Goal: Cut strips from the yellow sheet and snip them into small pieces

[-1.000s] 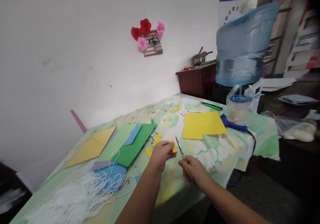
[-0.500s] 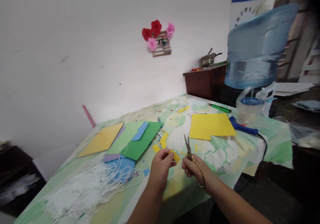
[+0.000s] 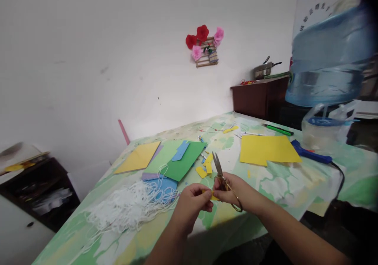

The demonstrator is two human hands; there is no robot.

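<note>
Between the thumb and fingers of my left hand [image 3: 193,204] is a small yellow piece of paper [image 3: 214,197], partly hidden by the fingers. My right hand [image 3: 236,192] holds gold-handled scissors [image 3: 217,165], blades pointing up and away, slightly apart. The fingertips of my right hand are close to the yellow piece; whether they pinch it too is hard to see. Just beyond the hands lie several small yellow cut pieces [image 3: 208,164]. A larger yellow sheet [image 3: 268,150] with a notched near edge lies to the right.
Tangled white cord [image 3: 124,208] covers the table's left front. Behind it are green sheets [image 3: 189,162], a blue piece [image 3: 180,151] and a yellow-orange sheet [image 3: 138,158]. On the right lie a green cutter [image 3: 279,130], a blue glue gun [image 3: 313,154] with cable, and a plastic tub [image 3: 319,133].
My hands have come together, bringing the yellow piece to my right fingertips. The yellow strip near the right fingers no longer shows apart. The camera view has turned left.
</note>
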